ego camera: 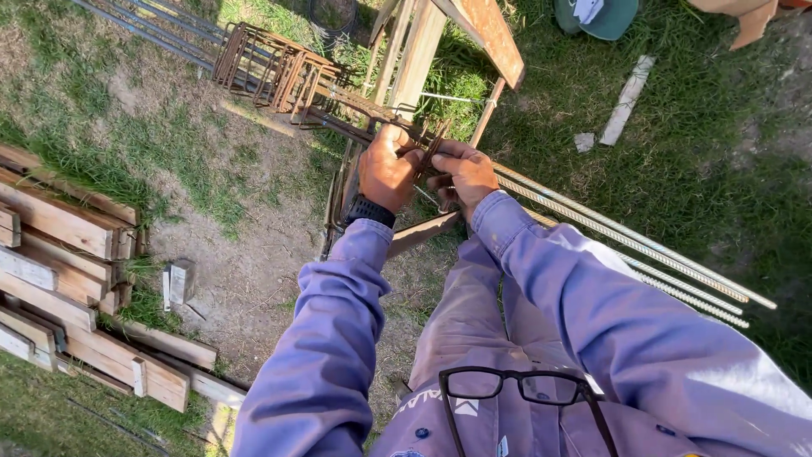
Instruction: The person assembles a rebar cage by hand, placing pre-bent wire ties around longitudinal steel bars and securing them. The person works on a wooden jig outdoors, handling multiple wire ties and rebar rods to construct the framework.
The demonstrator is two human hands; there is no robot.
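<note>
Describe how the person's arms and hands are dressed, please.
Both arms wear long lilac-purple shirt sleeves with buttoned cuffs. The left hand is bare, with a black wristwatch at the wrist. The right hand is bare too, without gloves.

The ground (245,279) is patchy grass with a bare dirt strip down the middle. A stack of weathered wooden planks (68,279) lies at the left edge, a small wood offcut (179,282) just beside it. Long ribbed rebar rods (643,250) lie on the grass to the right. A short pale wood strip (628,100) rests further up, near a green cap (597,17).
</note>
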